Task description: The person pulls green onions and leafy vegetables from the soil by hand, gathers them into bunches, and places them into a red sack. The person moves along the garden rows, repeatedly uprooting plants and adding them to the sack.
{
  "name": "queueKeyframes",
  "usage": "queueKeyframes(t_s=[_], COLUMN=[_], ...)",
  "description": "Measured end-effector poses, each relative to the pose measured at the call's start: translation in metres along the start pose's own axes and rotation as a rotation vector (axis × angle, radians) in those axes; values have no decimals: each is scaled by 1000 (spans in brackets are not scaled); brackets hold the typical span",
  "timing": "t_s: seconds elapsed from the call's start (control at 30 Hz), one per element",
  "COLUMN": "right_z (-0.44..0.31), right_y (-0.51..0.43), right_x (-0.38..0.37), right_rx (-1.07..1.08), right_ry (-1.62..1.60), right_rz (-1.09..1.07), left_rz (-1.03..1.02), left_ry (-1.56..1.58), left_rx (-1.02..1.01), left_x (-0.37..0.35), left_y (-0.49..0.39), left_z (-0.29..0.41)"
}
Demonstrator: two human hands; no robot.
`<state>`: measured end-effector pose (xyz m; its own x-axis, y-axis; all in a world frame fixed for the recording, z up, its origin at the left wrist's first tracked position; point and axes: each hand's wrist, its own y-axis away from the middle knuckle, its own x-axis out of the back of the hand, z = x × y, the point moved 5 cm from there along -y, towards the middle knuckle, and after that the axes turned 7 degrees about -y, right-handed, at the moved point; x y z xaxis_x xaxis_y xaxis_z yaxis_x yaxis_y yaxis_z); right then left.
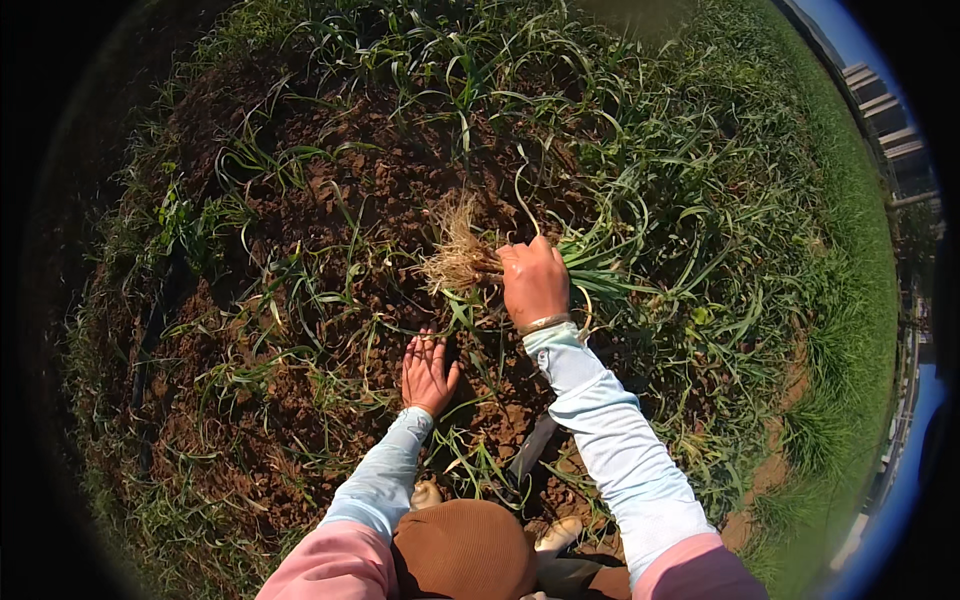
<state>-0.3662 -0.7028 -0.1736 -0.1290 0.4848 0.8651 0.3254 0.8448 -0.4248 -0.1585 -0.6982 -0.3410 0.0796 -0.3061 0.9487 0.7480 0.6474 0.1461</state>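
Observation:
My right hand (536,281) is closed around a bunch of uprooted long-leaved plants. Their pale, fibrous roots (457,259) stick out to the left of the fist, and the green leaves (596,271) trail out to the right. Lower and to the left, my left hand (427,373) is held palm down just over or on the reddish-brown soil (390,187), its thumb apart from the fingers. A thin green leaf crosses near its fingertips. Whether the fingertips touch the leaf or soil, I cannot tell.
Similar long-leaved plants (465,82) grow ahead and thickly to the right. A dark grey, flat-looking length of material (534,448) lies between my arms. My brown-clad knee (465,551) and a light shoe (559,534) are below. Grass (847,375) borders the right side.

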Motion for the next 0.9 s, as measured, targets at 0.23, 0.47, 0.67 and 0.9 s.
queueKeyframes(t_s=[0.23,0.47,0.67,0.9], right_z=[-119,-135,79,191], right_y=[54,92,27,29], right_x=[-6,32,44,-46], right_rx=[-74,168,-242,-641], right_ry=[-36,-641,8,415], right_rz=[-213,-87,-145,-746], left_rz=[100,396,-417,-806], left_ry=[1857,1883,1277,938], left_rx=[293,462,222,145], left_x=[94,163,153,14], left_y=[49,24,5,-61], left_z=[18,-33,-36,61])
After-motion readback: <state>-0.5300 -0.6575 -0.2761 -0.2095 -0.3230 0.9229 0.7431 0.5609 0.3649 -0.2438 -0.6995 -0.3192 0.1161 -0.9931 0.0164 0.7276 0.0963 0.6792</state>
